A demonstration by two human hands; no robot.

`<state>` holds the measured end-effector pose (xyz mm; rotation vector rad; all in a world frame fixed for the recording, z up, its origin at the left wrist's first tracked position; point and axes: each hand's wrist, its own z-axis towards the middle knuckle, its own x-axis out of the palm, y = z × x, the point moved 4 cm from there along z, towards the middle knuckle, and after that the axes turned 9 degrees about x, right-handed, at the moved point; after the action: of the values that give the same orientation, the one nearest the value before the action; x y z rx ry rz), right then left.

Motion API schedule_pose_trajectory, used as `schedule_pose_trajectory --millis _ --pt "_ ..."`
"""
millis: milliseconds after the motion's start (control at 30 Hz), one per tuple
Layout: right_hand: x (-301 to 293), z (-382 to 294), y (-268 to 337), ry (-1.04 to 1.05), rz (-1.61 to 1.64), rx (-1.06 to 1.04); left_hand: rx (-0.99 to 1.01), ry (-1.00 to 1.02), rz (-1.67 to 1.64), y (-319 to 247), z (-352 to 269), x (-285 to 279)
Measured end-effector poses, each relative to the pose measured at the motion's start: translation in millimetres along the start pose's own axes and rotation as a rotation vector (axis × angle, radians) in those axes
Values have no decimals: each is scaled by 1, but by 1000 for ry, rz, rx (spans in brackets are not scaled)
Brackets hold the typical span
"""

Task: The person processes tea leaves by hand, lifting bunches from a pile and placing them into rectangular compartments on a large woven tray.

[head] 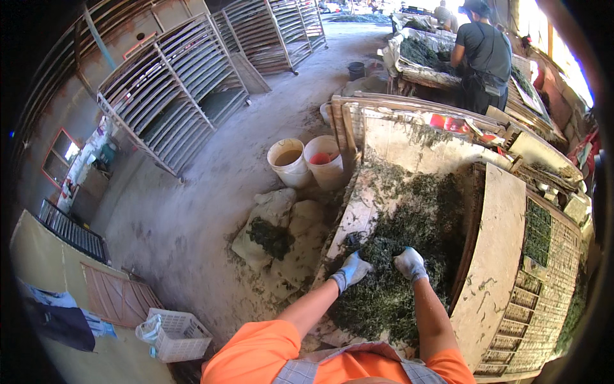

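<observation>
Dark green stringy plant matter, which looks like seaweed (383, 302), lies heaped in a wooden trough before me. My left hand (355, 270), in a pale knit glove, is pressed into the heap's left side, its fingers gripping a clump. On the right, my gloved right hand (410, 263) has its fingers curled into the same heap. A small dark object (354, 237) lies just above my left hand; what it is I cannot tell. Right of the trough run a wooden board (494, 230) and a slatted frame (551, 288) with a dark green sheet of the matter (537, 233) on it.
Two white buckets (289, 163) stand beyond the trough's left edge, near sacks (268, 216) with a dark clump on top. Slatted racks (172, 96) line the upper left. A plastic crate (180, 336) sits at lower left. Another person (483, 53) stands at a farther trough.
</observation>
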<state>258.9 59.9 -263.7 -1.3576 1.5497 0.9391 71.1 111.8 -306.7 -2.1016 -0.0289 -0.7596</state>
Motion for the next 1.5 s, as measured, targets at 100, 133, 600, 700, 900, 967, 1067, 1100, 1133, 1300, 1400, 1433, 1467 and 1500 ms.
schedule_pose_trajectory --millis 100,133,600,700,900,967,1067,1100,1133,1300,1400,1433,1467,1500 --pt "4 -13 16 -184 -277 -199 172 139 88 -24 -42 -4" --pt "-24 -32 33 -87 133 -151 263 163 193 -32 -59 -20" --pt "-25 -154 83 -472 887 474 539 1129 2517 -36 -78 -62" --pt "-3 -223 55 -592 966 568 476 1075 2099 -81 -90 -42" --pt "161 -231 0 -300 2078 1429 328 185 1981 -116 -81 88" --pt "187 -177 -31 -445 2358 1106 453 409 1856 -99 -56 138" --pt "70 -117 -61 -500 1961 883 161 667 1137 -39 9 137" --pt "38 -114 -69 -656 2064 715 108 587 1076 -33 12 157" --pt "15 -119 -76 -714 2021 684 65 497 1011 -31 12 178" --pt "42 -149 -83 -935 1112 813 65 240 1004 -11 57 170" --pt "118 -121 -58 -623 830 1230 1 247 1011 38 73 132" --pt "118 -110 -65 -554 887 1279 -32 244 1169 42 79 140" --pt "117 -95 -72 -480 942 1326 -78 246 1332 44 82 145" --pt "116 -85 -88 -415 994 1408 -201 241 1516 26 65 202"
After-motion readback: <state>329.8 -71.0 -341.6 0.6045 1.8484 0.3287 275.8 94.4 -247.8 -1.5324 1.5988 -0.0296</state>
